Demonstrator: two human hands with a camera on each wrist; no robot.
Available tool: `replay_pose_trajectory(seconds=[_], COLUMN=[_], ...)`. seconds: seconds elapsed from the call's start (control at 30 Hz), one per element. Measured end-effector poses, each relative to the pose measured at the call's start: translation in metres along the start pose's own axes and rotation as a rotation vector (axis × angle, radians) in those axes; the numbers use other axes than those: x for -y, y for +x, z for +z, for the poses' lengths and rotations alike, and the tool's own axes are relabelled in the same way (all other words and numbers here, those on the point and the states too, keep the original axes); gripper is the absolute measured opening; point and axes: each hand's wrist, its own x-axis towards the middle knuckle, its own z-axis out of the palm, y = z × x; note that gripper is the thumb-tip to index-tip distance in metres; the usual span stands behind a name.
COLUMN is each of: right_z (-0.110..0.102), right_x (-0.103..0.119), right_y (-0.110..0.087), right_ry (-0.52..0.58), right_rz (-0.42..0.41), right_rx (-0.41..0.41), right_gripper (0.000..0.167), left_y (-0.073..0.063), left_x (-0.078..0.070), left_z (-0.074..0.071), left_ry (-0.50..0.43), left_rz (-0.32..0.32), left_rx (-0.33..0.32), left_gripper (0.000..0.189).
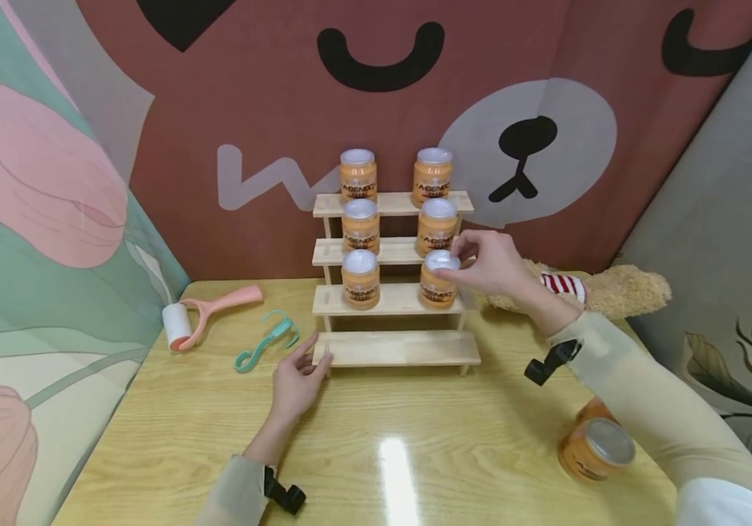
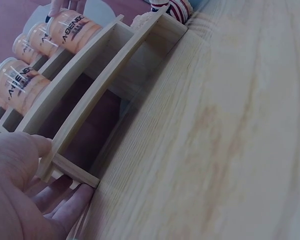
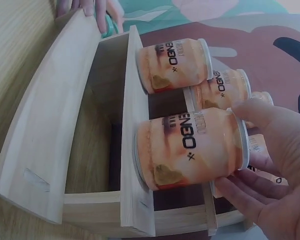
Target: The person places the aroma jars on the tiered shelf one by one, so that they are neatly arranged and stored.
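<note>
A stepped wooden display rack [image 1: 397, 349] stands on the table with orange cans in two columns on its upper three steps. My right hand [image 1: 490, 261] pinches the rim of the front right can [image 1: 438, 288]; in the right wrist view this can [image 3: 190, 147] sits with its base on the step, thumb and fingers at its lid end. Level with it on the left stands another orange can [image 1: 360, 281]. My left hand [image 1: 297, 376] grips the left end of the lowest step, thumb over the board and fingers by its leg [image 2: 76, 170].
Two more orange cans [image 1: 595, 449] stand at the table's right, partly behind the right forearm. Left of the rack lie a teal hook [image 1: 267, 342] and a pink-handled lint roller [image 1: 211, 310]. A plush toy [image 1: 625, 291] lies behind the right arm, before the bear-print backdrop [image 1: 264, 95].
</note>
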Motion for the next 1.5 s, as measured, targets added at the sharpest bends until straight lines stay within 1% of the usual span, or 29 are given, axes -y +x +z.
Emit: replay_pose_trajectory(seconds=[0.17, 0.33, 0.53, 0.7, 0.8, 0.93, 1.0, 1.13, 1.2, 1.3, 1.4, 1.5], right_z=[-0.001, -0.002, -0.008, -0.027, -0.045, -0.072, -0.085, -0.104, -0.111, -0.119, -0.125, -0.129], right_x=[0.000, -0.002, -0.002, -0.004, -0.009, -0.019, -0.024, -0.036, -0.043, -0.056, -0.070, -0.086], right_y=[0.001, 0.000, -0.001, -0.006, -0.012, -0.025, -0.033, -0.050, -0.059, -0.074, -0.090, -0.107], right_ry=[0.011, 0.061, 0.113, 0.111, 0.070, -0.011, -0.044, -0.068, -0.072, -0.083, -0.098, -0.065], right_rz=[-0.015, -0.027, -0.048, -0.042, -0.023, -0.020, -0.004, 0.032, 0.031, -0.031, -0.111, -0.180], right_rx=[0.025, 0.053, 0.121, 0.143, 0.142, 0.158, 0.164, 0.187, 0.208, 0.239, 0.255, 0.276], right_gripper=[0.038, 0.034, 0.037, 0.043, 0.039, 0.029, 0.026, 0.021, 0.019, 0.018, 0.025, 0.032], left_y=[-0.001, 0.000, -0.001, -0.001, -0.002, -0.004, -0.003, -0.001, -0.001, -0.001, 0.000, 0.000], left_x=[-0.001, -0.001, -0.002, -0.001, 0.000, 0.001, 0.002, 0.001, 0.000, -0.001, -0.003, -0.003], left_z=[-0.001, -0.002, -0.001, 0.000, 0.000, 0.000, 0.000, -0.001, -0.002, -0.003, -0.002, -0.001], left_ry=[0.005, -0.013, -0.020, -0.022, -0.029, -0.035, -0.031, -0.022, -0.017, -0.014, -0.013, -0.012], left_rz=[-0.007, -0.012, -0.026, -0.033, -0.037, -0.032, -0.022, -0.021, -0.022, -0.021, -0.010, -0.009], left_rx=[-0.008, 0.001, 0.003, -0.005, 0.000, 0.008, 0.005, 0.002, 0.002, 0.000, -0.006, -0.002], left_gripper=[0.054, 0.054, 0.054, 0.054, 0.054, 0.054, 0.054, 0.054, 0.054, 0.053, 0.053, 0.053])
